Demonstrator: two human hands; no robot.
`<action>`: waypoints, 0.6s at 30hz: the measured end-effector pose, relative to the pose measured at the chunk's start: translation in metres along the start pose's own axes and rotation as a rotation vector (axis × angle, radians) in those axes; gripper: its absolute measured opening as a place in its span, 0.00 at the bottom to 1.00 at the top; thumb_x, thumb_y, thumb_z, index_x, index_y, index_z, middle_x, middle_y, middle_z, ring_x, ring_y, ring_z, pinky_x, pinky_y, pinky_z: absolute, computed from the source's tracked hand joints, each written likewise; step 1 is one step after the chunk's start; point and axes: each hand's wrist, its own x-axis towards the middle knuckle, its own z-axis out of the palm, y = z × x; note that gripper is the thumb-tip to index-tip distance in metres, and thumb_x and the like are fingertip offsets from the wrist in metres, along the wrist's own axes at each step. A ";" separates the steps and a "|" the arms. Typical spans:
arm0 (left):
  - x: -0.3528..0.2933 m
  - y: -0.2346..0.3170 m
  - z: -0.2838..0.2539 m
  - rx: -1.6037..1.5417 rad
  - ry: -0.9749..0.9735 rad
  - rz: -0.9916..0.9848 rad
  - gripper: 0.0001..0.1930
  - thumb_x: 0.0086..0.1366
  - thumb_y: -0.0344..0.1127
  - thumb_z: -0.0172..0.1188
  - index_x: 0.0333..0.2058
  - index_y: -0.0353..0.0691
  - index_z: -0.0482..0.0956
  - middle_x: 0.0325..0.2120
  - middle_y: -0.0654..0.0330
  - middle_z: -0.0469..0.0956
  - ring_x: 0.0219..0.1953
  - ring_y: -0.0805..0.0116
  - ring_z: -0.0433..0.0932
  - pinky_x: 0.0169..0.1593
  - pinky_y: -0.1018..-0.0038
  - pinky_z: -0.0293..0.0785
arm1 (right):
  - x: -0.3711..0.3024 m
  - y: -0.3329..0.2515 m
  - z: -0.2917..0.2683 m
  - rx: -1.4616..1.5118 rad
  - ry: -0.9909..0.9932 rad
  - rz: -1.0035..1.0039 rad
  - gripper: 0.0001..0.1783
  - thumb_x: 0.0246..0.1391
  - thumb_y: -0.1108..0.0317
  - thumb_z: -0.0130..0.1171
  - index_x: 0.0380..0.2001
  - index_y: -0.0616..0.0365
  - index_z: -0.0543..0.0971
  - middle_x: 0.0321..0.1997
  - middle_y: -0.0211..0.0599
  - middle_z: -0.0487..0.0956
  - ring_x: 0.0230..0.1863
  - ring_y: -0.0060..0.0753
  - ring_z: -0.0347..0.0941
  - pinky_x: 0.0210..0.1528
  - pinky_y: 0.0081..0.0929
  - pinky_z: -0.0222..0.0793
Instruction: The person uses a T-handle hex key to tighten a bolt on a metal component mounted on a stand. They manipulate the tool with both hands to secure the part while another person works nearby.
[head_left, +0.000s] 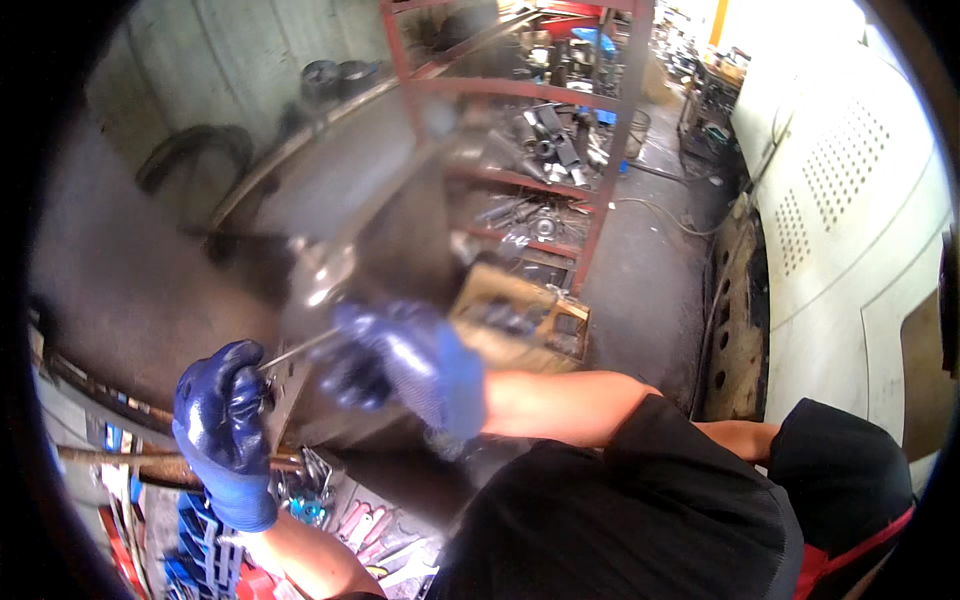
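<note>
Both of my hands wear dark blue coated work gloves. My left hand (222, 415) is closed, its fingers curled, at the left near the metal machine surface (150, 300). From its grip a thin metal rod (292, 352) slants up toward my right hand (405, 355). The right hand is closed around the rod's other end and smeared by motion. What sits at either end of the rod is hidden inside the gloves. Just beyond the hands a shiny, rounded metal part (328, 270) stands out, blurred.
A red metal shelf rack (605, 190) loaded with metal parts stands ahead. Below it sits a cardboard box (480, 335). Pliers and other hand tools (370, 525) lie at lower left, beside a blue rack (195, 545). A pale perforated machine panel (845, 165) rises on the right.
</note>
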 end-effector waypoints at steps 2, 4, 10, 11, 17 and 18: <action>0.004 -0.007 0.006 -0.026 -0.042 -0.025 0.12 0.73 0.36 0.60 0.44 0.33 0.85 0.29 0.54 0.80 0.29 0.64 0.78 0.37 0.66 0.74 | 0.001 -0.010 0.015 -0.262 0.201 0.029 0.20 0.73 0.55 0.54 0.51 0.61 0.83 0.42 0.45 0.88 0.33 0.32 0.86 0.33 0.28 0.82; -0.004 -0.019 0.007 -0.048 -0.194 -0.098 0.12 0.73 0.38 0.60 0.43 0.34 0.85 0.28 0.54 0.80 0.29 0.63 0.78 0.38 0.65 0.73 | 0.011 0.009 0.007 -0.144 0.210 -0.146 0.16 0.73 0.59 0.55 0.46 0.61 0.84 0.34 0.43 0.87 0.25 0.32 0.84 0.26 0.27 0.78; 0.006 0.009 0.007 0.199 -0.109 0.112 0.11 0.66 0.27 0.61 0.46 0.35 0.86 0.28 0.52 0.80 0.30 0.59 0.79 0.37 0.65 0.74 | 0.011 0.005 0.010 -0.292 0.251 -0.159 0.23 0.74 0.53 0.55 0.36 0.62 0.85 0.23 0.37 0.84 0.20 0.24 0.79 0.22 0.24 0.71; 0.012 0.012 0.008 0.208 -0.120 0.133 0.11 0.67 0.24 0.58 0.45 0.34 0.85 0.29 0.53 0.80 0.30 0.59 0.79 0.37 0.65 0.74 | 0.009 0.002 0.011 -0.288 0.254 -0.180 0.22 0.74 0.53 0.56 0.36 0.63 0.85 0.23 0.37 0.83 0.20 0.24 0.78 0.23 0.25 0.72; -0.025 0.010 0.044 0.266 -0.119 -0.071 0.12 0.76 0.35 0.53 0.43 0.32 0.82 0.34 0.42 0.81 0.34 0.41 0.78 0.43 0.57 0.74 | 0.016 0.015 -0.001 -0.531 0.286 -0.325 0.18 0.68 0.57 0.65 0.33 0.64 0.85 0.24 0.38 0.83 0.22 0.30 0.78 0.27 0.30 0.73; -0.028 0.016 0.048 0.282 -0.036 -0.072 0.13 0.76 0.35 0.52 0.42 0.33 0.82 0.33 0.41 0.80 0.34 0.39 0.77 0.43 0.55 0.73 | 0.017 0.017 -0.008 -0.703 0.286 -0.436 0.17 0.66 0.57 0.66 0.33 0.63 0.85 0.25 0.40 0.83 0.23 0.34 0.79 0.29 0.32 0.73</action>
